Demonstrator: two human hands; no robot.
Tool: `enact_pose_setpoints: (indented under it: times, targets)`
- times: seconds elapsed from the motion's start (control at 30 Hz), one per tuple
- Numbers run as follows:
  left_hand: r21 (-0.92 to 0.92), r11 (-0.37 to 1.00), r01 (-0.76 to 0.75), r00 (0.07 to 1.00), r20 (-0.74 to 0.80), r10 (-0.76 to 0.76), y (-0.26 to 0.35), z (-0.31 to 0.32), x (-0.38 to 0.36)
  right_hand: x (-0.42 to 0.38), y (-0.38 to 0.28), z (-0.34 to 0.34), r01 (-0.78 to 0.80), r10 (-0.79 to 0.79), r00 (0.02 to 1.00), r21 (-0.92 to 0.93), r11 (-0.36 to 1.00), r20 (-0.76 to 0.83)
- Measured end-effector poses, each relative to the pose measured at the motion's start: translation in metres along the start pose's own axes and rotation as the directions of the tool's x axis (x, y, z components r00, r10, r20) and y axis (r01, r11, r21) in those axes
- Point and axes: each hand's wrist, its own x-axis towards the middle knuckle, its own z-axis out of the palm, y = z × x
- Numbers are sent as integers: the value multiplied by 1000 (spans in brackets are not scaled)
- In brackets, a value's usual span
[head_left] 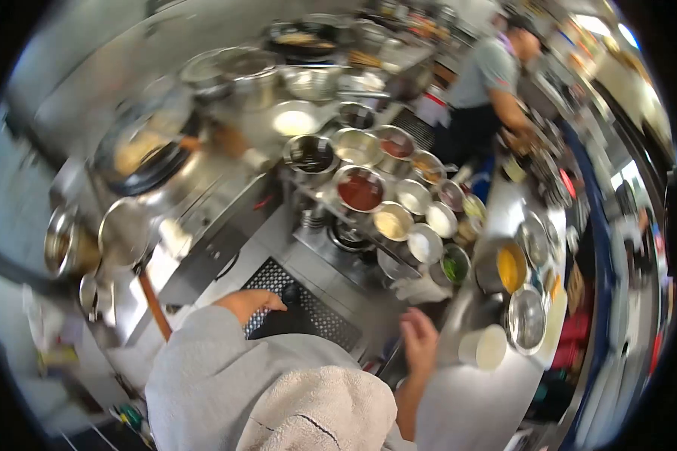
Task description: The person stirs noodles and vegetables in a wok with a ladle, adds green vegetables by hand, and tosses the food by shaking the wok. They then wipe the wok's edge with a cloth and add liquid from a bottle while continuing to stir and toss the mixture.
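Low in front of my body is my left hand (260, 302), above the black perforated floor mat (329, 304); its fingers point right and nothing shows in them. My right hand (420, 340) is raised at the edge of the steel counter (459, 398), fingers up and blurred, holding nothing that I can see. A white tub (483, 348) stands to its right. Above it are a crumpled white cloth (421, 290) and a pot of chopped greens (454, 264). A light towel (320, 413) lies over my front.
Metal bowls of sauces and seasonings, one dark red (360, 188), crowd the middle rack. At left, a wok (143, 154) with food sits on the stove, near a wooden-handled strainer (125, 231). A co-worker (489, 83) in a grey shirt stands at the upper right.
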Motion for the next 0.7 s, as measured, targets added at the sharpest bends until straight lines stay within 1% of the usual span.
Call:
enact_pose_setpoints:
  times: [0.03,0.07,0.1,0.13,0.17,0.2,0.23,0.27,0.3,0.33,0.37,0.43,0.47,0.53,0.57,0.6,0.63,0.67,0.7]
  targets:
    - [228,969,-101,994,-24,109,-23,-2,38,1,-9,33,-66,61,983,24,998,176]
    - [458,870,-183,975,-28,219,-46,-6,65,4,-13,64,-68,31,943,98,993,333]
    - [199,969,-149,986,-49,162,-62,-10,55,10,-4,88,-163,92,890,123,979,446]
    - [12,996,-91,993,-76,92,-71,-1,46,19,0,105,-164,146,869,-5,987,473]
    - [-170,985,-32,995,-98,16,-67,5,8,33,8,118,-130,131,860,-37,991,494]
    - [-344,939,20,993,-102,-58,-68,12,-16,48,18,128,-99,121,851,-70,993,511]
    - [-357,891,-280,959,-152,241,-112,40,76,63,22,140,-95,142,860,-120,988,489]
    - [-377,747,-548,835,-187,518,-150,61,147,76,26,150,-95,167,868,-172,980,467]
    - [-399,815,-421,906,-134,402,-144,51,123,91,33,160,-74,151,858,-171,982,491]
    - [-393,854,-340,938,-84,335,-138,36,104,104,26,174,-66,175,857,-235,970,484]
    - [-390,883,-262,962,-27,273,-131,19,87,115,21,190,-45,149,846,-210,977,512]
    - [-365,925,-101,989,67,134,-119,-23,24,139,12,225,-25,98,830,-139,990,549]
    - [-388,919,73,996,83,-44,-113,-38,-7,152,4,246,-27,71,827,-87,996,558]
    - [-215,977,9,995,101,13,-117,-69,-21,180,-37,290,24,-24,874,6,1000,485]
    - [-162,974,-157,987,10,160,-117,-84,-42,195,-64,315,194,-217,872,98,976,438]
    - [-94,944,-316,948,-75,310,-118,-97,-72,210,-98,339,359,-401,836,180,916,374]
    - [-113,901,-419,895,-218,389,-120,-109,-98,217,-140,367,425,-483,832,246,871,274]
    - [-122,845,-521,818,-355,453,-121,-114,-122,224,-180,392,489,-559,793,295,821,244]
    - [-136,787,-601,714,-535,452,-123,-115,-144,226,-215,418,524,-629,743,387,759,227]
